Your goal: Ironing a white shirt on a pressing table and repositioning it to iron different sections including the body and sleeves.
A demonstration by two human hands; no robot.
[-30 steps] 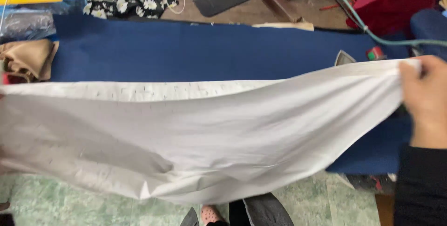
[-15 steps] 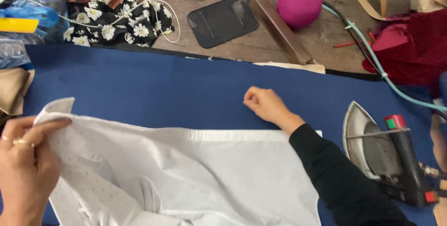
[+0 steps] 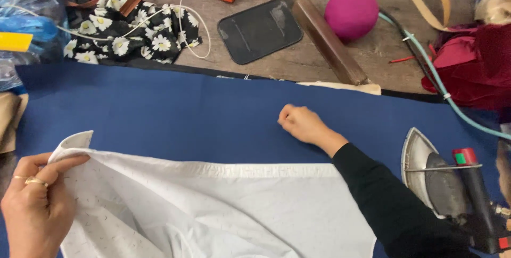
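White cloth (image 3: pixel 223 210): light, limp, hemmed | left hand (image 3: pixel 34 205) pinches its corner | right hand (image 3: pixel 301 125) rests clenched, empty, on the blue pad (image 3: pixel 186 114) | grip hems.

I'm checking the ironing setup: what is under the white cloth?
The white cloth lies on a blue cover. The left hand grips its corner. Whatever lies beneath its middle is hidden.
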